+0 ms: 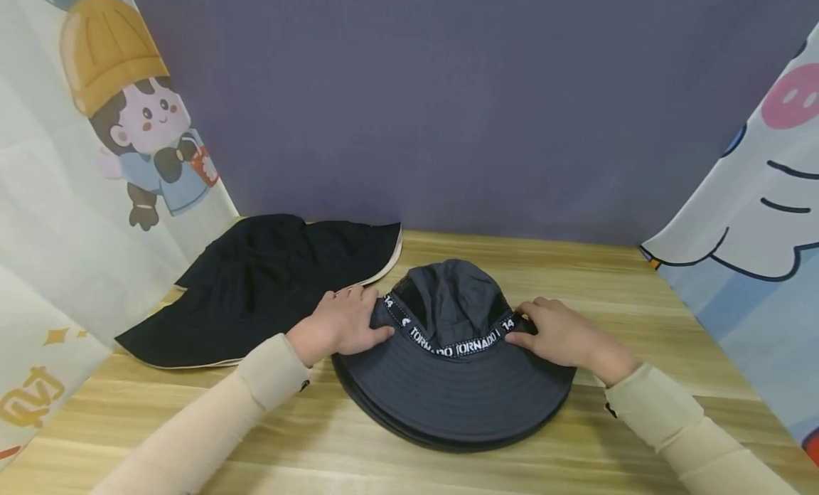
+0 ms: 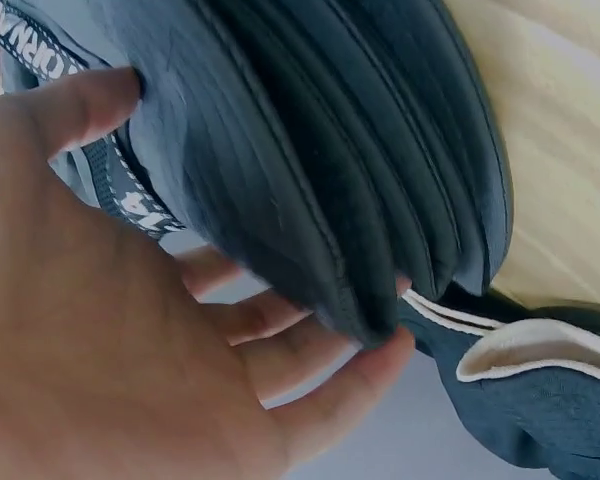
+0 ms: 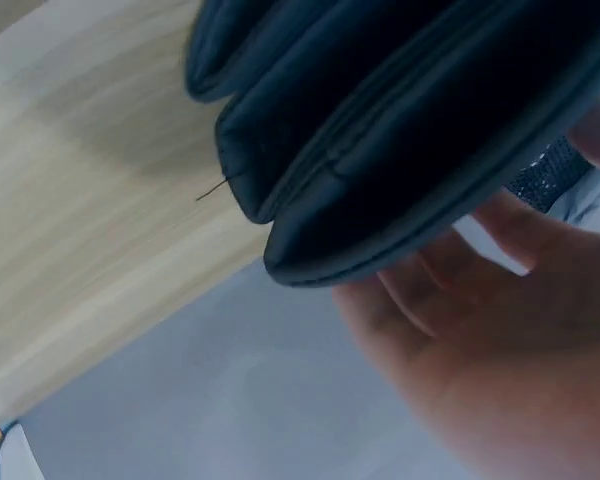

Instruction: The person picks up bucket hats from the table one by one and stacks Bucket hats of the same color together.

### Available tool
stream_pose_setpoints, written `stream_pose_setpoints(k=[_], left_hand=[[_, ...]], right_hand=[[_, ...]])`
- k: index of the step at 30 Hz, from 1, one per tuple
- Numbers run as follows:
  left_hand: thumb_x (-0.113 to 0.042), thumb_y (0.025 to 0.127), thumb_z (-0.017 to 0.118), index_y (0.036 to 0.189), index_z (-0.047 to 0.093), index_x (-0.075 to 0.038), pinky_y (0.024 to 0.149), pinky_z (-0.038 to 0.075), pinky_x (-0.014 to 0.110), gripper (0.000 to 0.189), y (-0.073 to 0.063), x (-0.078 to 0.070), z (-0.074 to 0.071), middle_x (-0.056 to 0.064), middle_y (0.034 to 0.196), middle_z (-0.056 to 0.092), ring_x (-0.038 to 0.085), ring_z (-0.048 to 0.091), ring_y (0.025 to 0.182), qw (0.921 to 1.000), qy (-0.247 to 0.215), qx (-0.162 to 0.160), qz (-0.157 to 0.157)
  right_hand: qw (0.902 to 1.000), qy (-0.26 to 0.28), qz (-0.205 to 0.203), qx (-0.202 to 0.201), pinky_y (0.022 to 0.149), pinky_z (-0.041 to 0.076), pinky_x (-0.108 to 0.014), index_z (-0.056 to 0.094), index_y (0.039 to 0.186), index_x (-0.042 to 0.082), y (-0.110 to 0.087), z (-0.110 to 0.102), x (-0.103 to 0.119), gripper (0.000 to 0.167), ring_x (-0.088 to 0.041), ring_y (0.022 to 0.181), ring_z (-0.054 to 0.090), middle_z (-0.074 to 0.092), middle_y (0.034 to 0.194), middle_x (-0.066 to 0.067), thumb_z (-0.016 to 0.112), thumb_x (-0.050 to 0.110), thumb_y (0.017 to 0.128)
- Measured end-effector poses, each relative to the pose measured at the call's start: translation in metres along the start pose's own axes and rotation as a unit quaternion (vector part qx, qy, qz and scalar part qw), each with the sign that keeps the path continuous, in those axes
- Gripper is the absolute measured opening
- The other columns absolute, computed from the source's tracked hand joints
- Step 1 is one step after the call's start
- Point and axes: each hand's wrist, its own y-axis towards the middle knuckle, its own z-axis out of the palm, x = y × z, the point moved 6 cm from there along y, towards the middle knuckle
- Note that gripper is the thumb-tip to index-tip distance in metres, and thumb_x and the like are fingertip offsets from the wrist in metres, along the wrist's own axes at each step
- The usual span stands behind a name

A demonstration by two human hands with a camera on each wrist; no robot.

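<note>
A dark grey sun hat [image 1: 457,395] with a "TORNADO" lettered band lies in the middle of the table, crown to the back and wide brim toward me. Several similar brims [image 2: 420,130] are layered beneath it, as both wrist views show. My left hand [image 1: 342,324] holds the left side of the top hat, thumb on the brim and fingers around its edge. On the right side, my right hand [image 1: 559,335] pinches the brim near the band, its fingertips partly hidden behind the fabric. A black hat [image 1: 256,289] with cream edging lies just left of the stack.
The wood-grain table [image 1: 646,296] runs back to a grey-purple backdrop [image 1: 448,111]. A white curtain with a cartoon figure [image 1: 153,118] hangs on the left, and another printed curtain [image 1: 761,217] on the right.
</note>
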Motion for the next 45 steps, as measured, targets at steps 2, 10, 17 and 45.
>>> stream_pose_setpoints(k=[2,10,17,45], left_hand=[[-0.064,0.094,0.057,0.141,0.046,-0.009,0.099,0.041,0.056,0.073,-0.001,-0.003,0.001,0.017,0.138,0.051,0.038,0.051,0.129,0.9998,0.008,-0.019,0.003],[-0.040,0.096,0.063,0.130,0.052,-0.009,0.084,0.049,0.054,0.048,-0.014,-0.028,0.000,0.014,0.120,0.055,0.035,0.055,0.110,0.9879,0.052,-0.138,0.049],[-0.067,0.087,0.064,0.145,0.050,-0.007,0.092,0.048,0.058,0.085,-0.021,-0.033,-0.001,0.017,0.140,0.053,0.036,0.049,0.131,0.9959,0.007,-0.080,0.042],[-0.084,0.070,0.069,0.150,0.043,-0.003,0.102,0.041,0.057,0.116,-0.022,-0.044,0.005,0.019,0.143,0.046,0.037,0.043,0.134,0.9991,0.027,0.005,0.034]], right_hand=[[0.9995,-0.022,0.003,-0.022,0.096,0.045,-0.061,0.063,0.131,-0.001,-0.003,-0.001,0.002,0.062,-0.047,0.118,0.056,0.062,0.125,-0.023,0.067,0.049,0.096],[0.9887,-0.116,-0.009,-0.095,0.077,0.054,-0.056,0.069,0.111,-0.003,-0.017,-0.011,0.036,0.048,-0.039,0.094,0.064,0.064,0.102,-0.017,0.075,0.041,0.092],[0.9900,-0.138,0.027,-0.010,0.079,0.054,-0.058,0.067,0.121,-0.007,-0.024,0.005,0.063,0.085,-0.042,0.104,0.063,0.064,0.113,-0.022,0.062,0.071,0.089],[0.9861,-0.138,0.031,0.087,0.087,0.051,-0.058,0.055,0.123,-0.023,-0.009,0.026,0.081,0.116,-0.046,0.105,0.061,0.061,0.111,-0.034,0.064,0.083,0.075]])
